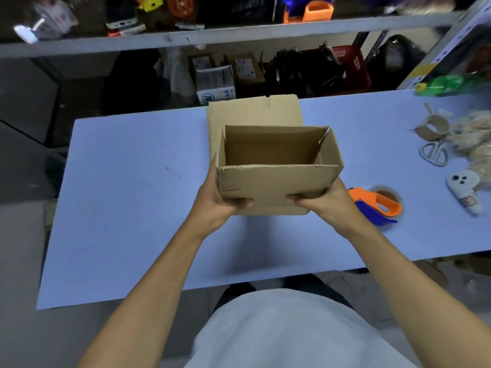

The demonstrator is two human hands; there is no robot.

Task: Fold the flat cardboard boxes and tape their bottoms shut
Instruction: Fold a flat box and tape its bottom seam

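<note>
An opened-up brown cardboard box (pixel 276 179) is held above the blue table (pixel 132 208), its open side facing me. My left hand (pixel 218 192) grips its lower left corner, thumb on the near wall. My right hand (pixel 318 200) grips the lower right corner the same way. Behind the box lies a stack of flat cardboard boxes (pixel 252 112). An orange and blue tape dispenser (pixel 377 205) with a brown roll rests on the table just right of my right hand.
At the table's right end lie an empty tape core (pixel 433 127), scissors (pixel 434 155), a small white toy (pixel 463 187), a heap of pale stuffing (pixel 475 139) and a green bottle (pixel 449 85). Cluttered shelves (pixel 239 33) stand behind the table.
</note>
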